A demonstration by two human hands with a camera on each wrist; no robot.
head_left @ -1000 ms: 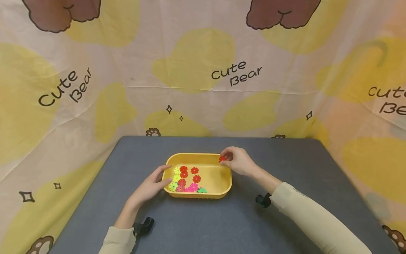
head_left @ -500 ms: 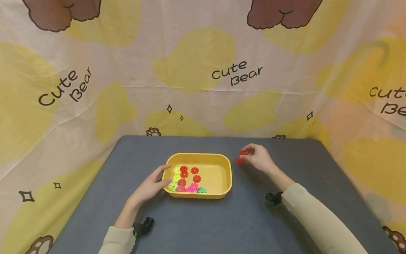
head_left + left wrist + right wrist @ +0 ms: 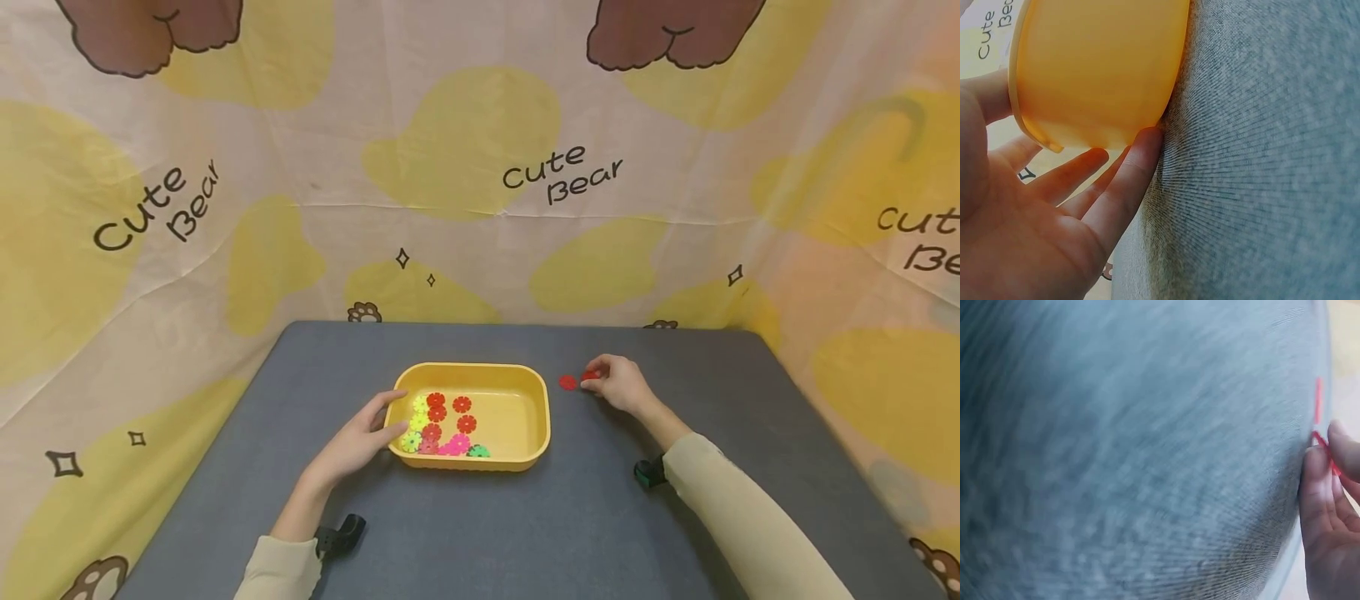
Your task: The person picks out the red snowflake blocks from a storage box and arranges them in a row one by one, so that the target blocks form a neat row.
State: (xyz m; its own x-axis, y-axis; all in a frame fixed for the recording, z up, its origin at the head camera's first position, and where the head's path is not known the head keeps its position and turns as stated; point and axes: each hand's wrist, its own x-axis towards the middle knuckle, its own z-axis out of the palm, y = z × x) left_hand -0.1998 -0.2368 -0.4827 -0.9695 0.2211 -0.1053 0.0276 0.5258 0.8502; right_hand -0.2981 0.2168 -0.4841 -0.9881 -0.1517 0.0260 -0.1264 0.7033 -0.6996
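A yellow plastic tray [image 3: 510, 425] stands on the table. My left hand [image 3: 362, 437] holds its left end, thumb at the rim and fingers against the outer wall [image 3: 1097, 75]. To the right of the tray, my right hand [image 3: 621, 385] pinches a red snowflake-shaped plastic disc [image 3: 591, 376] between thumb and fingers, low over the table. Another red snowflake disc [image 3: 567, 382] lies flat just left of those fingers. Inside the tray, several red discs [image 3: 467, 424], yellow-green discs [image 3: 417, 422], pink discs [image 3: 458, 443] and a green disc [image 3: 478, 451] gather toward the left and front.
The grey cloth-covered table [image 3: 480, 533] runs back to a patterned fabric backdrop [image 3: 465, 150], which also encloses both sides. Dark wrist devices sit at the left wrist [image 3: 341, 536] and the right wrist [image 3: 649, 472].
From the tray's back right corner my right hand has moved right, out over the table. One red disc now lies there, another is between its fingers. The left hand has stayed on the tray.
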